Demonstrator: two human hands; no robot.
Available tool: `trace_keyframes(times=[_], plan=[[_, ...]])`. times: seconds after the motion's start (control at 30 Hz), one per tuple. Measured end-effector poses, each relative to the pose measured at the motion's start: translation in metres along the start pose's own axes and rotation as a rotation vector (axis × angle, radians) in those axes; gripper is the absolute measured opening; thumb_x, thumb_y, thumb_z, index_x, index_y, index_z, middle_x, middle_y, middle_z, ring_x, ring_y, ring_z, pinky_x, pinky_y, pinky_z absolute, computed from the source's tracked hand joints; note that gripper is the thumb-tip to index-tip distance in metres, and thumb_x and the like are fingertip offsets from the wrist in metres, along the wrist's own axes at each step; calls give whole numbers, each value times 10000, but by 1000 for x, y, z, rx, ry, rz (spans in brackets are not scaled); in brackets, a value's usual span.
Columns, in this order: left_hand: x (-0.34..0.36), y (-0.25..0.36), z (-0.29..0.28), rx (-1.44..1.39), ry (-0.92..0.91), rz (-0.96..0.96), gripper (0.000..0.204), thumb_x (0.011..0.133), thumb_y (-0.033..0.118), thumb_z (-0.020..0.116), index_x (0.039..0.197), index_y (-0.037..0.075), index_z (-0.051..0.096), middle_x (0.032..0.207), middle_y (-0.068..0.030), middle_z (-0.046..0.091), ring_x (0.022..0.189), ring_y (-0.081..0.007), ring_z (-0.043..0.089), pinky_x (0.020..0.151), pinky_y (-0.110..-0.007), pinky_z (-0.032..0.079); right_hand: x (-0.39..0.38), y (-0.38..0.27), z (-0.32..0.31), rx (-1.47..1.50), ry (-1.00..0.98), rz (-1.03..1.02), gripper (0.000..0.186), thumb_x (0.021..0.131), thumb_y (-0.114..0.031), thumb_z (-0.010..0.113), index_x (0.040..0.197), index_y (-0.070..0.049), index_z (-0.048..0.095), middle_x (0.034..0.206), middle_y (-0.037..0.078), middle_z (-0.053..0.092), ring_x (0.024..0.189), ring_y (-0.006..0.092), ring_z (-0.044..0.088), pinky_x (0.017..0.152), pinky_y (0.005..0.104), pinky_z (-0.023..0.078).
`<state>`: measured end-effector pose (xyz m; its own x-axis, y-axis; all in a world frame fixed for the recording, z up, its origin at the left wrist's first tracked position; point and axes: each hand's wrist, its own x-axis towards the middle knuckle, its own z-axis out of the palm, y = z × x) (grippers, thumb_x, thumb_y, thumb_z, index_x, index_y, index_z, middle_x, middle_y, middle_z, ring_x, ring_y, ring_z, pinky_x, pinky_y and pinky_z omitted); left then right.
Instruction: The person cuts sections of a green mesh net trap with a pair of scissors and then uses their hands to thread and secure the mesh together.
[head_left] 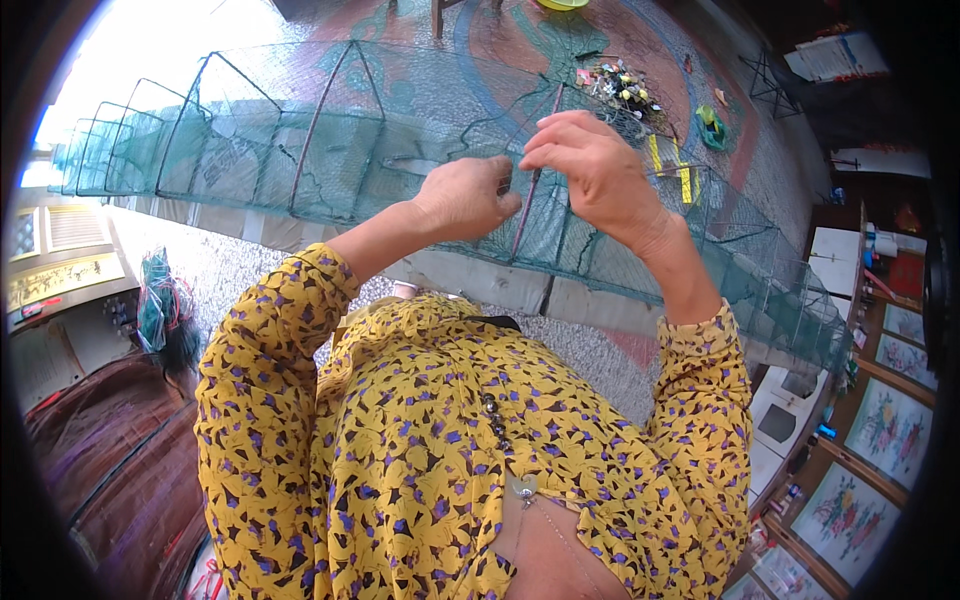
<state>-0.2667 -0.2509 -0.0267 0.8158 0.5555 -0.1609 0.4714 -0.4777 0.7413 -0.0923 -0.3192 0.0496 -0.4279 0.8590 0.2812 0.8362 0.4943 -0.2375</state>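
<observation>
Green net (340, 185) at left hand (458, 198), right hand (610, 180); fingers (553, 156) curled, cannot tell grip; yellow panel (65, 283): markings illegible.

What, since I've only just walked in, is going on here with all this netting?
A person in a yellow patterned top has both bare hands at a long green net stretched over a row of frames. The left hand and the right hand are close together near a reddish rod of the net; whether either grips a thread is too small to tell. Beyond the net, a heap of small items lies on the floor.
</observation>
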Motion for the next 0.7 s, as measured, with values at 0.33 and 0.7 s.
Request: trace_keyframes(times=[0.33,0.7], plan=[[-3,-4,-23,-173,261,-54,212,801,224,539,883,41,608,797,-190,637,802,-382,608,707,-452,475,14,8,19,-355,-253,-185,108,704,-128,581,648,-161,668,711,-24,578,835,166,535,882,311,386],[-2,-5,-25,-246,205,29,139,872,124,529,887,-11,561,672,-77,588,628,-134,587,598,-298,477,21,4,14,-430,-401,-138,160,719,-172,567,597,-181,670,666,-20,610,811,157,552,861,313,372]])
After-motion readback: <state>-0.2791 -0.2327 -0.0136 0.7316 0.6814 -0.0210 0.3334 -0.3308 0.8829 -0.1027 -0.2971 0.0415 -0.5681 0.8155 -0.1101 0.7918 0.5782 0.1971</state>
